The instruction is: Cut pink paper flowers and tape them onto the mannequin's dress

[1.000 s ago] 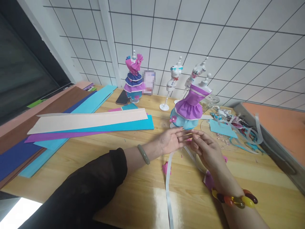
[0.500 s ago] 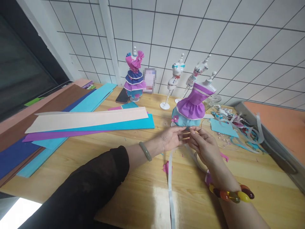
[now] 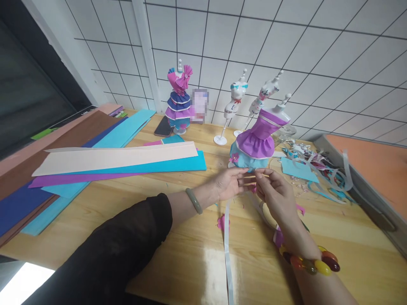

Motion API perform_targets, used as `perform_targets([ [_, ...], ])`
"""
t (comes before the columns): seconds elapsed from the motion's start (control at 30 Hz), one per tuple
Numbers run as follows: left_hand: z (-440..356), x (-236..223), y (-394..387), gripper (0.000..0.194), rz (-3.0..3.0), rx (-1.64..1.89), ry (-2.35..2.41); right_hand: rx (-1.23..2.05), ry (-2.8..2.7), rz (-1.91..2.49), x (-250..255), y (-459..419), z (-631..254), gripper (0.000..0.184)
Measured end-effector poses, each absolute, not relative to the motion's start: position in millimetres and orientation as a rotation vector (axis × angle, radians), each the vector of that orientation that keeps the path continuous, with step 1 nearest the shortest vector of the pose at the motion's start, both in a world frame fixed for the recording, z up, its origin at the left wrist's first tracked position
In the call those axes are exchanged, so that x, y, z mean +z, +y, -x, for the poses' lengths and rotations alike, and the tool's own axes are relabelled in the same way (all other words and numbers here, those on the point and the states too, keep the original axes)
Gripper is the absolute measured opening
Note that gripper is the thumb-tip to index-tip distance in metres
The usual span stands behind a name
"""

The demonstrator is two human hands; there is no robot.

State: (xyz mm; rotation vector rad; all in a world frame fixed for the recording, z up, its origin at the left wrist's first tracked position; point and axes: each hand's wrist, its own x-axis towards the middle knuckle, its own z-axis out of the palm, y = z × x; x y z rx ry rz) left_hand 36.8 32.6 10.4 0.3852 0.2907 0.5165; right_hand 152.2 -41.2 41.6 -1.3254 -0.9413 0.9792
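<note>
My left hand (image 3: pixel 229 183) and my right hand (image 3: pixel 274 192) meet fingertip to fingertip over the wooden table (image 3: pixel 178 237), just in front of a small mannequin in a purple and blue paper dress (image 3: pixel 256 142). Both hands are closed in a pinch on the end of a thin white ribbon (image 3: pixel 226 250), which trails down the table toward me. A small pink paper flower (image 3: pixel 221 222) lies beside the ribbon. A green bangle is on my left wrist and a coloured bead bracelet on my right.
Long crepe paper sheets (image 3: pixel 104 163) in cream, blue, purple and brown cover the left side. A second dressed mannequin (image 3: pixel 178 101), two bare white ones (image 3: pixel 233 101) and a phone (image 3: pixel 163 126) stand at the back. Ribbon scraps (image 3: pixel 318 169) pile at the right near an orange tray (image 3: pixel 369 165).
My hands have drawn a little closer together and nearer the purple dress, with the fingertips now pinched on the ribbon's end. The view has tilted slightly.
</note>
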Motion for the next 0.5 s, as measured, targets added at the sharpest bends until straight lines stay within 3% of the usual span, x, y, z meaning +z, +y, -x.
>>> perform_targets([
  [0.5,-38.4,8.8,30.9,0.014,-0.438,0.533,0.301,0.892,-0.952,1.389,41.0,-36.5,-150.9,0.031],
])
